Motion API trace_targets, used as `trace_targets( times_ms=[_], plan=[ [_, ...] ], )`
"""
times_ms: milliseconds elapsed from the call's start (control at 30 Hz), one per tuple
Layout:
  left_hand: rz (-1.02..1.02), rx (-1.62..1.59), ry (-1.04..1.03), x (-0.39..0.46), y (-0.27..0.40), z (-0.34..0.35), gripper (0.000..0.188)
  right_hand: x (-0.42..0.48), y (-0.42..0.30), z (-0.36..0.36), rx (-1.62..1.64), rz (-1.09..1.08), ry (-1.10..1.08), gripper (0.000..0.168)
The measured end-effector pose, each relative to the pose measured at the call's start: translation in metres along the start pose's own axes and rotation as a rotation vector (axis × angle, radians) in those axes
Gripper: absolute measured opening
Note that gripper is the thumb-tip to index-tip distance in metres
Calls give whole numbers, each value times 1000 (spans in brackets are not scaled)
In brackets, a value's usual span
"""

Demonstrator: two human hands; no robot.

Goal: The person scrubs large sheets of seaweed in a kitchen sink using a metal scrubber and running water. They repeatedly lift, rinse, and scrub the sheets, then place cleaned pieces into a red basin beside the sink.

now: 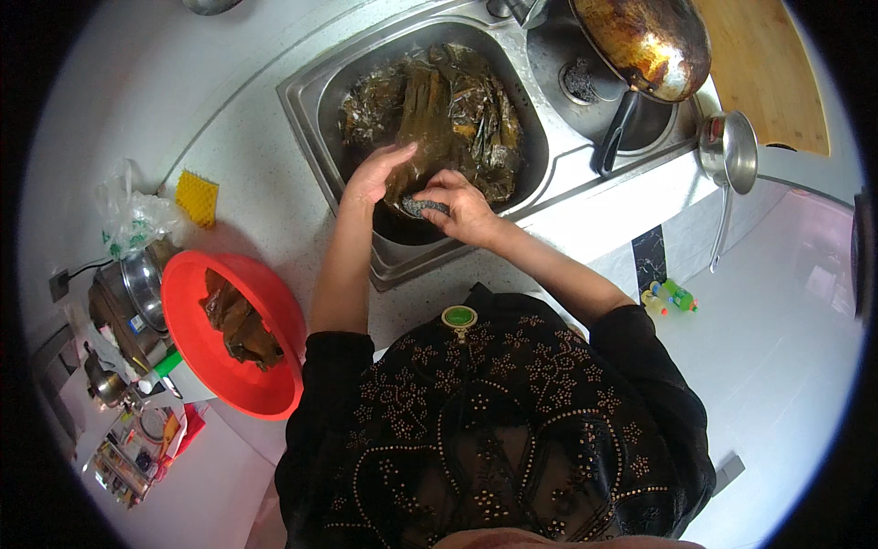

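Broad brown wet leaves [429, 103] lie in dark water in the left basin of a stainless steel sink [302, 123]. My right hand [463, 206] grips a grey metal scouring pad [424, 206] against the near end of one long leaf. My left hand [377, 171] is at the left edge of that same leaf, its fingers stretched out over the surface. Whether the left thumb is under the leaf cannot be made out. The near end of the leaf is partly hidden by my right hand.
Left of the sink stands a red plastic basin [185, 309] holding more brown leaves [240, 322]. A yellow sponge [197, 199] lies behind it. A wok [645, 41] tilts over the right sink bowl, beside a small saucepan [741, 154] and a wooden board [768, 68].
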State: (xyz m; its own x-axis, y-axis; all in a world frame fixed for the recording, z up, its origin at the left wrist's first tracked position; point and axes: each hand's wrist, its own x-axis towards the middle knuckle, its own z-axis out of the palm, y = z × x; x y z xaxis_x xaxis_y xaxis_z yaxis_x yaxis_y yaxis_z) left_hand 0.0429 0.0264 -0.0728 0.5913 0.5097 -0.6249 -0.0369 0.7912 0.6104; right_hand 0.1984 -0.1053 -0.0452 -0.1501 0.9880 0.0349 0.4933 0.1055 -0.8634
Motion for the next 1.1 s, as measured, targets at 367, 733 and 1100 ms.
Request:
trace_targets(
  times_ms=[367,733,1100],
  plan=[
    [97,-586,-201,5,-31,9,35,26,-30,-38,-247,-195,386,27],
    [48,-592,-168,-12,-38,36,36,75,26,-73,-207,142,461,21],
    [71,-588,-83,-16,-48,22,40,61,68,-69,-300,90,362,29]
  ],
)
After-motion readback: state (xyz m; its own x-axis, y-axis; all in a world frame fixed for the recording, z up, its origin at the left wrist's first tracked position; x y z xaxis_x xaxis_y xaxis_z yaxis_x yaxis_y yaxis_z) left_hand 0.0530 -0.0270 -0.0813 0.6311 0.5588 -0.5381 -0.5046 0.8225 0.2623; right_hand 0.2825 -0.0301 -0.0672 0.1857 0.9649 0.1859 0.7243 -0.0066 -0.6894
